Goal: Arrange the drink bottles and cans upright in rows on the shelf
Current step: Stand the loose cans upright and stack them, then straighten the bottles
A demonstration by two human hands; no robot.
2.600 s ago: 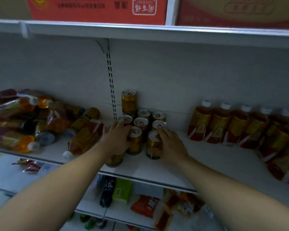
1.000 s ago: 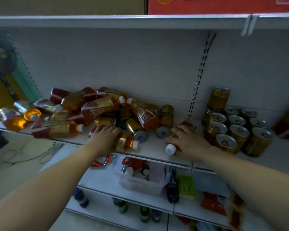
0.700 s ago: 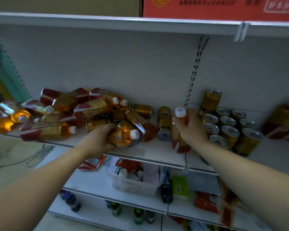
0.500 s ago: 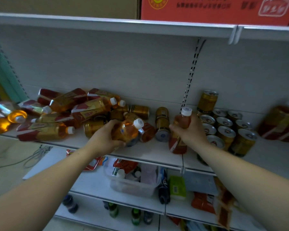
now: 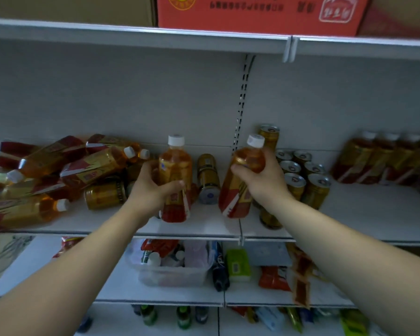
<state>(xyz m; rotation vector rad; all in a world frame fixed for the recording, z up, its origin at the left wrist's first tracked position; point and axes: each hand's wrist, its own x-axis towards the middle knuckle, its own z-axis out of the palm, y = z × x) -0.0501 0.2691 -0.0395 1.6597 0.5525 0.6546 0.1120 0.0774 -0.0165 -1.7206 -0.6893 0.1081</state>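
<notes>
Left grip [image 5: 153, 190] round amber white-capped bottle [image 5: 175, 163]

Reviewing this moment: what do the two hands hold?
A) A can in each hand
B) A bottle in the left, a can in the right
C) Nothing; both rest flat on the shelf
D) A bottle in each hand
D: the left hand grips a white-capped bottle held upright, and the right hand grips a second bottle, tilted, beside the standing cans.
</notes>
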